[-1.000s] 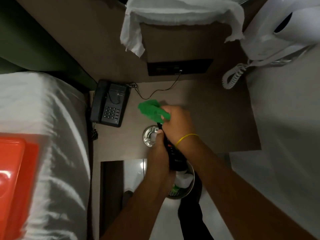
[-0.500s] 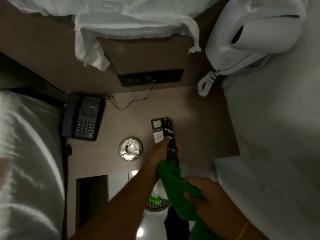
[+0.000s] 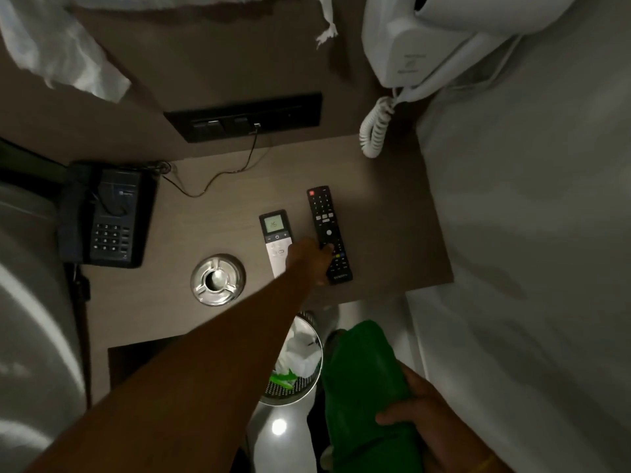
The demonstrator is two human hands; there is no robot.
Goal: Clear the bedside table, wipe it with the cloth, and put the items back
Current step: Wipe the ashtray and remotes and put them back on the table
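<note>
Bedside table (image 3: 392,213) carrying two remotes at centre, ashtray (image 3: 218,278) at 8 o'clock, phone (image 3: 102,216) at 9. Left hand (image 3: 309,259) touching black remote (image 3: 328,233); grip unclear. Right hand (image 3: 423,418) clutching green cloth (image 3: 362,387) at 5.

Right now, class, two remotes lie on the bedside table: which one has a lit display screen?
The white remote, left of the black remote. Its dark top holds a small glowing screen; the black one carries only buttons. The left hand rests across both.
</note>
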